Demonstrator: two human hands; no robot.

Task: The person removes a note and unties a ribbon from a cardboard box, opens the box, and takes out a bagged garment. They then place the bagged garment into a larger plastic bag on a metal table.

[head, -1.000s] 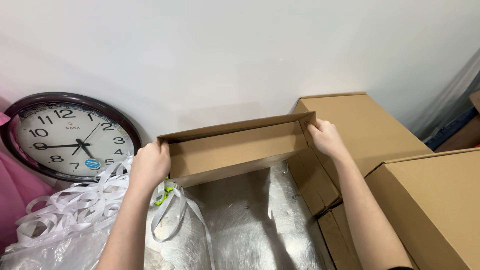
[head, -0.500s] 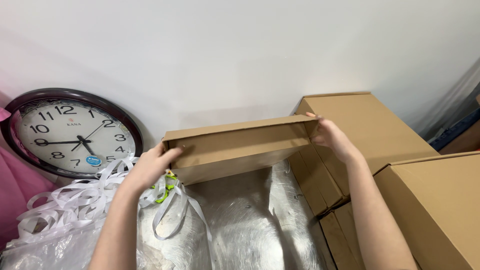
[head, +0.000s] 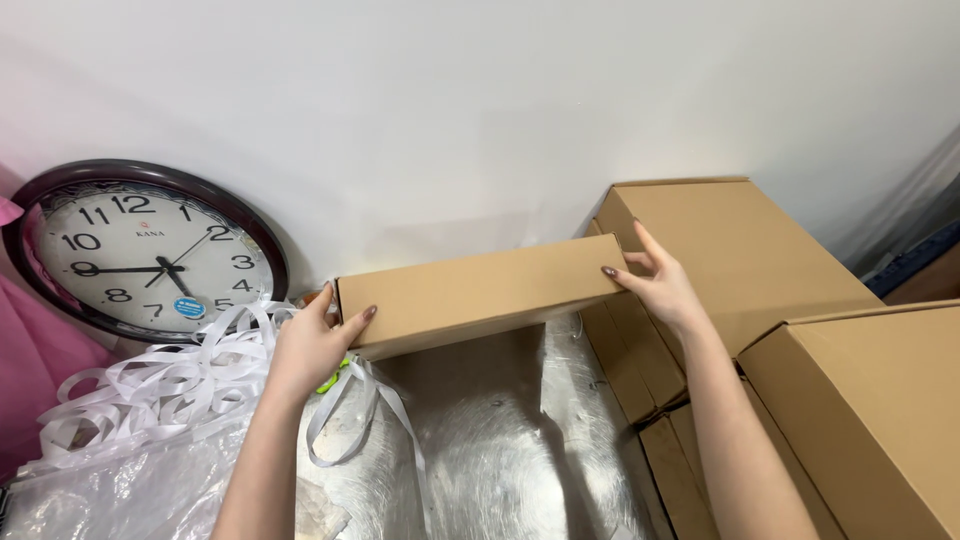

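Brown corrugated cardboard fills the middle of your view: a long, shallow cardboard box (head: pixel 480 293) that you hold up by its two short ends, its long side facing you and its right end tilted a little higher than its left. Your left hand (head: pixel 315 345) grips the left end, thumb on the near face and the other fingers (head: pixel 325 298) wrapped round the corner behind, so they are pinching that end between them. Your right hand (head: pixel 660 285) holds the right end, thumb (head: pixel 618 277) pressed on the near face and the remaining fingers spread up along the end panel. The box hangs above a shiny metal table (head: pixel 500 450), close to the white wall (head: pixel 480 100) on the far side, and casts a shadow on the metal just beneath it. To the left, a round wall clock (head: pixel 150 250) with a dark rim leans against the wall, and near it lies a loose heap of white plastic strapping (head: pixel 160 385) over clear plastic film (head: pixel 110 490); one loop of strapping trails below your left hand. A pink cloth (head: pixel 30 380) shows at the far left edge. To the right, closed cardboard cartons (head: pixel 730 260) stand stacked just beside the box's right end, with another large carton (head: pixel 870 400) nearer you at the right edge.
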